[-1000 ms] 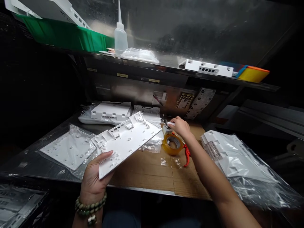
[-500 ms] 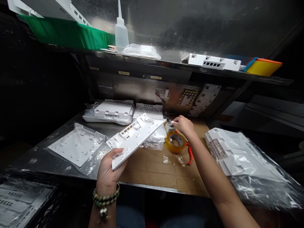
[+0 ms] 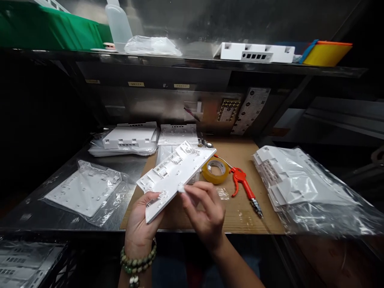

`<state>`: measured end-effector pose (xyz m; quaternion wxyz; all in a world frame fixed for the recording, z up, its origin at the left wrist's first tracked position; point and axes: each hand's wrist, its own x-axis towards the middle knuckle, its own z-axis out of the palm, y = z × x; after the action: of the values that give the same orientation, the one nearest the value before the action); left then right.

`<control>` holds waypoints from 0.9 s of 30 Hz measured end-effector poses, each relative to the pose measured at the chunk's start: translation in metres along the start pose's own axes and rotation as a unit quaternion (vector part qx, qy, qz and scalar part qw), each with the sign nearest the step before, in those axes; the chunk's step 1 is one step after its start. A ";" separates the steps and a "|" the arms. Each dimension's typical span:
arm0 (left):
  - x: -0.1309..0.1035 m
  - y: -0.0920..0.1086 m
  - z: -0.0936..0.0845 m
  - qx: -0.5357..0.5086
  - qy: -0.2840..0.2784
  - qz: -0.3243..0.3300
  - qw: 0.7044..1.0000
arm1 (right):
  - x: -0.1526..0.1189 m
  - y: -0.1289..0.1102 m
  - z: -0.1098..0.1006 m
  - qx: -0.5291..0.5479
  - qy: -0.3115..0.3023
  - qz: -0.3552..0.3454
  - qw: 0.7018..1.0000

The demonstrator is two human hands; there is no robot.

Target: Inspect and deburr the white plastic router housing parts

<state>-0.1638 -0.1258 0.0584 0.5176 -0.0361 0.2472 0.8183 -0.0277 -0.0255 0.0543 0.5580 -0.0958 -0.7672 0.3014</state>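
Observation:
My left hand (image 3: 142, 218) grips the lower left end of a white plastic cover (image 3: 177, 172), which is tilted with its inner side up, showing ribs, clips and slots. Between the thumb and fingers of my right hand (image 3: 205, 210) is a small white wad (image 3: 181, 187), pressed against the cover's near edge. Just behind the cover's right end lies a roll of yellow tape (image 3: 215, 171). A red air blow gun (image 3: 243, 182) rests on the cardboard (image 3: 216, 220) to the right of my right hand.
Bagged white covers lie at the left (image 3: 85, 190), with a stack (image 3: 129, 138) at the back left and a bagged pile (image 3: 303, 180) at the right. A metal shelf (image 3: 192, 66) crosses above, bearing a green bin (image 3: 54, 32), a squeeze bottle (image 3: 118, 24) and a white cover (image 3: 255, 53).
My right hand has come back from the small metal-topped container behind the tape to the cover's near edge. The blow gun now shows fully. The view has shifted.

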 end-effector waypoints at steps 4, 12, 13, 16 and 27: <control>0.000 -0.005 0.003 0.017 0.011 -0.033 0.999 | 0.000 0.001 -0.004 0.003 -0.031 -0.022 0.999; 0.002 -0.011 0.004 -0.018 -0.016 -0.046 0.999 | -0.003 0.012 -0.006 -0.049 0.062 -0.001 0.997; 0.001 -0.011 0.008 -0.028 0.009 -0.051 0.998 | -0.004 0.010 -0.005 -0.037 0.048 -0.019 0.998; -0.002 -0.013 0.019 -0.062 0.070 -0.044 0.995 | -0.002 0.010 -0.003 -0.029 0.043 -0.041 0.998; -0.012 -0.018 0.039 -0.088 0.145 -0.052 0.984 | -0.009 -0.002 -0.005 0.003 0.026 -0.062 0.998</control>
<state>-0.1347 -0.1123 0.0896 0.5131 -0.2130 0.2448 0.7947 -0.0198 -0.0295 0.0495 0.5957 -0.0536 -0.7560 0.2660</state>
